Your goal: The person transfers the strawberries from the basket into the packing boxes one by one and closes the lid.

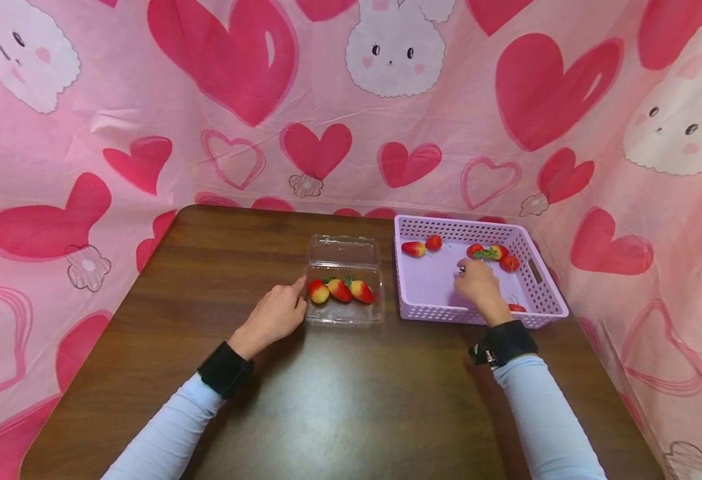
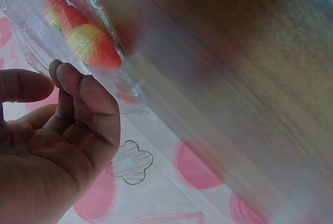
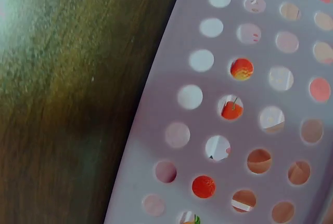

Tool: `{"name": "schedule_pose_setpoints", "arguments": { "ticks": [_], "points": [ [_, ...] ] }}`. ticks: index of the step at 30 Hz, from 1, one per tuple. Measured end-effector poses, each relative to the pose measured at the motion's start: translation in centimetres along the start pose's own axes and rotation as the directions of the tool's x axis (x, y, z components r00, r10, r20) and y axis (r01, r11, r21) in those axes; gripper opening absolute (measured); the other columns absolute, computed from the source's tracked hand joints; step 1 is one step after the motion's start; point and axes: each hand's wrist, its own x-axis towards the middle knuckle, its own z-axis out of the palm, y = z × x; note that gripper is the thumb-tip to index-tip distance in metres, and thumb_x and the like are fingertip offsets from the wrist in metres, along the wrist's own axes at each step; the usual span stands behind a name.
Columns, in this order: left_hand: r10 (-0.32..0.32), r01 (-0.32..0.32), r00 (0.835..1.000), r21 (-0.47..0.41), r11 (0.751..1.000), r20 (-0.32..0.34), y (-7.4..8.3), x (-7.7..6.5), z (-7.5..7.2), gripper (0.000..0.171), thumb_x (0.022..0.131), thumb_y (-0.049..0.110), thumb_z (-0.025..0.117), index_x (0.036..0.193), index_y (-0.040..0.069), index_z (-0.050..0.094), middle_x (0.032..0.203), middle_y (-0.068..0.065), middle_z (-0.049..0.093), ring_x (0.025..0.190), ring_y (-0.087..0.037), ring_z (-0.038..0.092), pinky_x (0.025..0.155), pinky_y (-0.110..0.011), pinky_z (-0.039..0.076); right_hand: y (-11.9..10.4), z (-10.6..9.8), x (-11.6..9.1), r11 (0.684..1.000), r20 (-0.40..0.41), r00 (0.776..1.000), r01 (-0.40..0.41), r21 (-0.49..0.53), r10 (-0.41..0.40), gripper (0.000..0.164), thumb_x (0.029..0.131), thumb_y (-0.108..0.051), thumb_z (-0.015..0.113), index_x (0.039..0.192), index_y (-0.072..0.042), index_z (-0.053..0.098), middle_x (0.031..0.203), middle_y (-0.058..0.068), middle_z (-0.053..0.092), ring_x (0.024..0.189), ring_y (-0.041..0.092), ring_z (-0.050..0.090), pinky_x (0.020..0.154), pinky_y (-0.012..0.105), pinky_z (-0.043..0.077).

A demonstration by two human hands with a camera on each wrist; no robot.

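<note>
A clear plastic clamshell box point(image 1: 345, 319) lies open on the table, its lid point(image 1: 343, 251) tipped back. Three red and yellow strawberries point(image 1: 339, 290) sit side by side in its base. My left hand point(image 1: 274, 311) pinches the box's left edge, thumb and curled fingertips point(image 2: 66, 73) at the rim. Over at the right, my right hand point(image 1: 477, 283) reaches down into a lilac perforated basket point(image 1: 431, 283). A small dark bit shows at its fingertips; I cannot tell what it is. In the right wrist view, the basket wall point(image 3: 156, 115) hides most of that hand.
Inside the basket, a strawberry point(image 1: 413, 249) and a small red fruit point(image 1: 433, 243) lie at the back left. More fruit, including a leafy strawberry point(image 1: 498, 252), lies at the right. Pink heart-patterned cloth point(image 1: 339, 100) hangs behind the brown table point(image 1: 339, 400).
</note>
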Motion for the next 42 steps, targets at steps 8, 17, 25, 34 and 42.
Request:
{"name": "schedule_pose_setpoints", "arguments": {
  "ticks": [8,17,25,34,42],
  "points": [
    [-0.003,0.003,1.000,0.005,1.000,0.002,0.0,0.0,0.1,0.055,0.103,0.009,0.058,0.154,-0.008,0.046,0.065,-0.004,0.046,0.045,-0.017,0.037,0.046,-0.031,0.040,0.6,0.0,0.0,0.998,-0.034,0.997,-0.066,-0.016,0.065,0.035,0.092,-0.011,0.059,0.120,0.010,0.063,0.116,0.031,0.063,0.107,0.049,0.059,0.093,0.064,0.047],
    [-0.017,0.018,1.000,-0.007,1.000,0.014,0.0,-0.1,0.1,0.056,0.104,0.011,0.058,0.155,-0.008,0.045,0.067,-0.006,0.049,0.044,-0.018,0.039,0.046,-0.029,0.040,-0.2,0.4,-0.2,0.996,0.004,0.997,-0.082,0.029,0.082,0.040,0.094,-0.014,0.063,0.125,0.011,0.061,0.117,0.030,0.063,0.105,0.045,0.056,0.097,0.061,0.046],
    [-0.003,0.003,1.000,0.003,1.000,0.001,0.1,-0.1,0.1,0.055,0.103,0.009,0.058,0.153,-0.009,0.046,0.068,-0.006,0.050,0.046,-0.017,0.037,0.047,-0.031,0.040,-0.5,0.1,-0.4,0.995,0.044,0.995,-0.091,0.047,0.089,0.039,0.095,-0.014,0.068,0.125,0.011,0.060,0.113,0.028,0.062,0.103,0.044,0.055,0.097,0.061,0.046],
    [0.003,-0.003,1.000,0.014,1.000,-0.003,0.1,-0.1,0.1,0.055,0.103,0.009,0.057,0.153,-0.010,0.047,0.068,-0.006,0.050,0.048,-0.017,0.037,0.048,-0.031,0.040,-0.5,0.4,-0.3,0.998,0.007,0.999,-0.049,0.051,0.048,0.042,0.092,-0.013,0.069,0.122,0.013,0.058,0.113,0.030,0.061,0.103,0.045,0.055,0.101,0.060,0.045],
    [-0.008,0.008,1.000,0.004,1.000,0.010,0.1,-0.1,0.0,0.055,0.103,0.010,0.057,0.154,-0.008,0.046,0.069,-0.006,0.051,0.047,-0.018,0.038,0.048,-0.031,0.041,-0.6,0.5,-0.2,0.996,0.011,0.998,-0.064,0.058,0.064,0.037,0.090,-0.012,0.069,0.114,0.011,0.056,0.106,0.029,0.060,0.099,0.044,0.055,0.097,0.058,0.047]
  ]
}}
